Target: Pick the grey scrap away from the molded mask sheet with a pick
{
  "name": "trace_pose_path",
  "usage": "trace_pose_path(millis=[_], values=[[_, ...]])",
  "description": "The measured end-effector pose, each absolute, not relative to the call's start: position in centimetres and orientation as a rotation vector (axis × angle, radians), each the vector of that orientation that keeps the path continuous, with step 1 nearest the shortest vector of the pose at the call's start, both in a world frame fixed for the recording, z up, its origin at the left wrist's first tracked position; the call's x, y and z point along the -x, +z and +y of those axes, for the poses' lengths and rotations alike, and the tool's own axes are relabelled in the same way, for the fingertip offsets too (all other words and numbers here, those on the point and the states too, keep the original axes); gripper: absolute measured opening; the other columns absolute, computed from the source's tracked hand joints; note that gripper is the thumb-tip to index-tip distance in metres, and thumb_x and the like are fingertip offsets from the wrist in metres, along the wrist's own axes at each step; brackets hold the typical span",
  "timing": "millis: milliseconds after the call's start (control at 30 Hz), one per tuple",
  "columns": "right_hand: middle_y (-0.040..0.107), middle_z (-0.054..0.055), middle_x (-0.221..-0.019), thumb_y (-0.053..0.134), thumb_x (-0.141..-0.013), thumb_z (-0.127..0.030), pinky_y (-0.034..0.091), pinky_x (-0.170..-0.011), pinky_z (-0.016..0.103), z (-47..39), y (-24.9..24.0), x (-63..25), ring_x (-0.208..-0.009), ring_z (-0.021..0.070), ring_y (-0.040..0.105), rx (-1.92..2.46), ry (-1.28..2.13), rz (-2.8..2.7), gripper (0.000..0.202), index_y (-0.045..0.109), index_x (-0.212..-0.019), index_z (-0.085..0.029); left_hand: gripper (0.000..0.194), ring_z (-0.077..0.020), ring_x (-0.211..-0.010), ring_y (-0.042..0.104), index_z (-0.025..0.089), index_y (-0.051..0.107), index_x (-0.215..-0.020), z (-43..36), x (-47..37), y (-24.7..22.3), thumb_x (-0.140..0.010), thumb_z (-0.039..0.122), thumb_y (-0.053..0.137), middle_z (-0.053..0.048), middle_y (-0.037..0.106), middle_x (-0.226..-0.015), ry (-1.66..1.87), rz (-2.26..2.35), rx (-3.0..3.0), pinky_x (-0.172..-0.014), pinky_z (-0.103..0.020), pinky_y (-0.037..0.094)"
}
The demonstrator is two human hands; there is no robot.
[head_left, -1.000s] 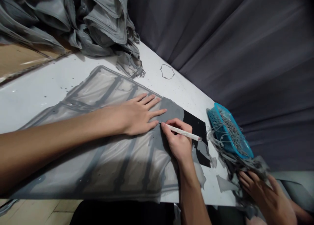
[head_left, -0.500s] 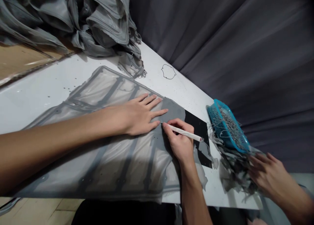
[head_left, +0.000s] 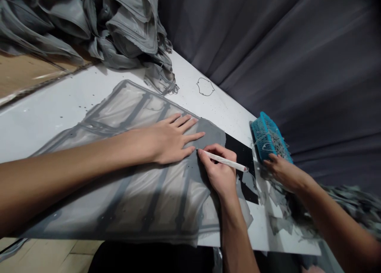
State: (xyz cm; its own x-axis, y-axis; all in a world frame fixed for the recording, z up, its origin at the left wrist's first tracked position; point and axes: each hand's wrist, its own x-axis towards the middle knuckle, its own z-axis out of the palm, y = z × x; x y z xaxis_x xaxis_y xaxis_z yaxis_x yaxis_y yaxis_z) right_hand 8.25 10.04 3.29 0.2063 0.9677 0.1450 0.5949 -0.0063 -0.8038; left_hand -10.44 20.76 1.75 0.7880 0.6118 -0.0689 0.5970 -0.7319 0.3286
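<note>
A large grey rubbery sheet (head_left: 125,193) with darker raised strips lies over the white table. My left hand (head_left: 171,140) rests flat on it, palm down, fingers spread. Just right of my left thumb, my right hand (head_left: 218,166) grips a white pen-like tool (head_left: 228,161), its dark tip touching or close to the sheet. Part of a black mat (head_left: 242,152) shows beyond the sheet, to the right of my right hand.
Another person's hand (head_left: 279,170) is at a blue basket (head_left: 262,136) of thin grey strips. Grey scraps (head_left: 278,209) lie at right. Crumpled grey sheets (head_left: 127,27) are heaped back left by cardboard (head_left: 26,72). A thin loop (head_left: 205,86) lies near the dark curtain (head_left: 268,58).
The other person's hand has moved up and left from the scraps to the basket, and the basket has shifted slightly. My two hands have barely moved.
</note>
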Motion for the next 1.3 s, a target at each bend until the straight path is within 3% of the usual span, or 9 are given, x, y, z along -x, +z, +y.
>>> trace_pose_path(millis=[367, 633, 800, 1067, 1300], values=[[0.067, -0.002, -0.065, 0.083, -0.092, -0.042, 0.036, -0.056, 0.026, 10.1, 3.0, -8.5, -0.06, 0.0133, 0.052, 1.697, 0.617, -1.456, 0.03, 0.075, -0.075, -0.019, 0.07, -0.038, -0.178, 0.012, 0.033, 0.033, -0.18, 20.7, 10.4, 2.1, -0.116, 0.059, 0.035, -0.006, 0.018, -0.192, 0.025, 0.92, -2.669, -0.143, -0.059, 0.008], [0.065, -0.003, -0.064, 0.08, -0.093, -0.04, 0.039, -0.056, 0.027, 9.9, 3.2, -8.0, -0.058, 0.0136, 0.053, 1.71, 0.538, -1.503, 0.029, 0.073, -0.074, -0.02, 0.063, -0.0374, -0.178, 0.013, 0.032, 0.033, -0.179, 20.2, 10.6, 2.4, -0.119, 0.05, 0.038, -0.011, 0.017, -0.191, 0.047, 0.929, -2.67, -0.143, -0.057, 0.008], [0.066, -0.003, -0.064, 0.08, -0.093, -0.04, 0.039, -0.057, 0.026, 9.8, 3.1, -7.8, -0.058, 0.0133, 0.054, 1.706, 0.497, -1.501, 0.029, 0.073, -0.074, -0.019, 0.062, -0.0376, -0.178, 0.015, 0.032, 0.039, -0.177, 20.4, 10.6, 1.7, -0.118, 0.049, 0.042, -0.007, 0.018, -0.191, 0.158, 0.908, -2.627, -0.143, -0.058, 0.008], [0.064, -0.004, -0.064, 0.077, -0.094, -0.039, 0.04, -0.06, 0.027, 10.2, 3.1, -7.6, -0.059, 0.0126, 0.052, 1.701, 0.528, -1.494, 0.028, 0.072, -0.075, -0.019, 0.064, -0.0401, -0.176, 0.021, 0.029, 0.043, -0.177, 20.9, 10.8, 0.5, -0.118, 0.053, 0.038, -0.011, 0.024, -0.19, 0.223, 0.873, -2.721, -0.142, -0.06, 0.014], [0.068, -0.005, -0.065, 0.077, -0.093, -0.039, 0.045, -0.06, 0.026, 10.1, 2.7, -7.2, -0.06, 0.0139, 0.057, 1.697, 0.53, -1.389, 0.024, 0.073, -0.076, -0.023, 0.065, -0.0364, -0.173, 0.034, 0.036, 0.048, -0.174, 22.1, 11.4, -1.9, -0.114, 0.061, 0.037, -0.007, 0.042, -0.184, 0.401, 0.822, -2.781, -0.141, -0.059, 0.023]])
